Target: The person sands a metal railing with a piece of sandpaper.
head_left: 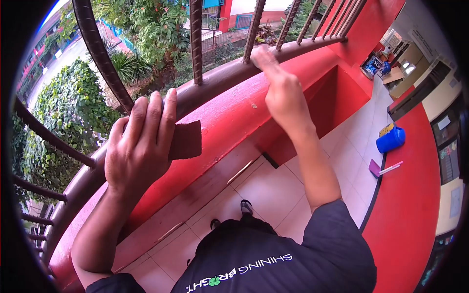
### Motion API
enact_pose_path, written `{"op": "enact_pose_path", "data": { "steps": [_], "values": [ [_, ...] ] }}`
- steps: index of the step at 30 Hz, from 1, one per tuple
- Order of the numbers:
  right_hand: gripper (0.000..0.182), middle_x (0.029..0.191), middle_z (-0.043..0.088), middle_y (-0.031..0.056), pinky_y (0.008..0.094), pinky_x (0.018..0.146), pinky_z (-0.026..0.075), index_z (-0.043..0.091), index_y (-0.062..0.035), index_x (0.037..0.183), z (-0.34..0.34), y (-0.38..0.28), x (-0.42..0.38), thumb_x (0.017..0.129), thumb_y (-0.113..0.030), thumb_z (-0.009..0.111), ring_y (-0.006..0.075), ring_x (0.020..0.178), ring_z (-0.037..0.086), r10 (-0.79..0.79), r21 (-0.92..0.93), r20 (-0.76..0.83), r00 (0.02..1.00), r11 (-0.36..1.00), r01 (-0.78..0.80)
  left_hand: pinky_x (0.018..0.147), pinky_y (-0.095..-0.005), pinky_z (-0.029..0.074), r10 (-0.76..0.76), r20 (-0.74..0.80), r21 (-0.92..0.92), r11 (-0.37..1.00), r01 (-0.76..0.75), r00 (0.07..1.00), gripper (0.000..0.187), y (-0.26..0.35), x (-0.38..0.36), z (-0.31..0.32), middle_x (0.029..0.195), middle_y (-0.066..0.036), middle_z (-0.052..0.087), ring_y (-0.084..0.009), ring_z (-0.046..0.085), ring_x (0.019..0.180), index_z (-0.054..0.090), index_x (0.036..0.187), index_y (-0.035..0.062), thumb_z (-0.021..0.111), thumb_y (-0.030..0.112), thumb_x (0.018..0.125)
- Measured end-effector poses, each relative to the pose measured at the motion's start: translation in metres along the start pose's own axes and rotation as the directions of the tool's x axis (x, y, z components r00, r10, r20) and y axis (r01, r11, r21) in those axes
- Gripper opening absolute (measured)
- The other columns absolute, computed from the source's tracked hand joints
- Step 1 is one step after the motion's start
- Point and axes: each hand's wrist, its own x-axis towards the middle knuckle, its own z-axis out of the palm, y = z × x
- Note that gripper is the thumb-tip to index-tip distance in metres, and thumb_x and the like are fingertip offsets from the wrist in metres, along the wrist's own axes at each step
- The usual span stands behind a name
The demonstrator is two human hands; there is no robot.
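My left hand (139,141) lies over the brown metal rail (220,75), its fingers together across the top. Beneath that palm and fingers is a dark brown piece of sandpaper (186,140), its ragged end sticking out to the right. Farther along, my right hand (286,95) reaches to the rail beside the foot of a ribbed upright bar (254,31). Motion blurs its fingertips, so I cannot make out whether they hold anything.
Ribbed bars rise from the rail, with plants (68,112) beyond them. Below the rail runs a red wall ledge (234,102). On the tiled floor (264,180) stand a blue container (391,140) and a purple dustpan (374,168) with a pale handle, near the red wall.
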Motion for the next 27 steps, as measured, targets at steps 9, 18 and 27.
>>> {"op": "enact_pose_path", "data": {
  "steps": [9,18,27],
  "values": [
    [0.041,0.133,0.066,0.0241,0.0384,0.099,0.056,0.061,0.0012,0.137,-0.05,0.004,-0.038,0.099,0.006,0.048,0.0326,0.124,0.065,0.287,0.272,-0.054,0.956,0.926,-0.262,0.111,-0.0472,0.039,0.013,-0.073,-0.08,0.997,-0.019,0.997,0.054,0.0,-0.009,-0.008,0.131,-0.006,0.065,-0.0251,0.056,0.128,0.058,0.144,0.0102,0.058,0.015,0.091],
    [0.037,0.135,0.065,0.0107,0.0271,0.075,0.06,0.06,-0.0038,0.141,-0.027,0.037,-0.188,0.106,-0.001,0.047,0.0162,0.112,0.066,0.773,0.697,0.091,0.628,0.401,-0.594,0.07,-0.0448,0.058,0.461,0.492,-0.811,0.551,0.196,0.738,0.056,0.07,-0.043,-0.101,0.098,-0.01,0.07,-0.0317,0.07,0.075,0.057,0.146,0.0172,0.069,0.022,0.091],
    [0.036,0.135,0.064,0.0113,0.0286,0.074,0.058,0.059,-0.003,0.14,-0.027,0.097,-0.342,0.106,-0.004,0.048,0.016,0.11,0.065,0.897,0.592,0.29,0.332,0.104,-0.799,0.08,-0.0526,0.057,0.096,0.965,-0.243,0.684,0.688,0.245,0.036,0.291,-0.394,0.041,0.094,-0.019,0.072,-0.039,0.072,0.093,0.07,0.11,0.0118,0.054,0.044,0.105]
  ]
}}
